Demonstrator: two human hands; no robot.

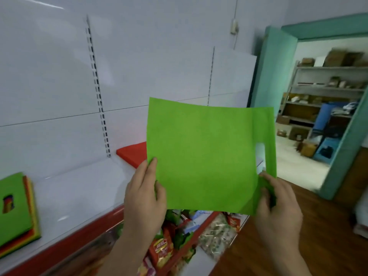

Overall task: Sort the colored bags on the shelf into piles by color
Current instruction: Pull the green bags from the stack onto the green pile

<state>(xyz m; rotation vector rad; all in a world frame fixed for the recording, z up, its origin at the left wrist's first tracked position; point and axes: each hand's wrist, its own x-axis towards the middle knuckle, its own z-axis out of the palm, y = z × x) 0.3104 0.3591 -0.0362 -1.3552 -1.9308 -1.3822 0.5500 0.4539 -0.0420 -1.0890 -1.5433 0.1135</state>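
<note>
Head view: the green bag (209, 156) is held flat and upright in the air above the white shelf (83, 188), between both hands. The left hand (144, 196) pinches the bag's lower left edge, thumb on the front face, fingers behind. The right hand (278, 208) grips the lower right corner just below the handle cutout (259, 158), fingers curled round the fabric. Behind the left fingertips a red pile (132, 154) lies on the shelf. Well left of the left hand lies a mixed stack (18, 210), green on top. Below both hands sit snack packets (179, 240).
</note>
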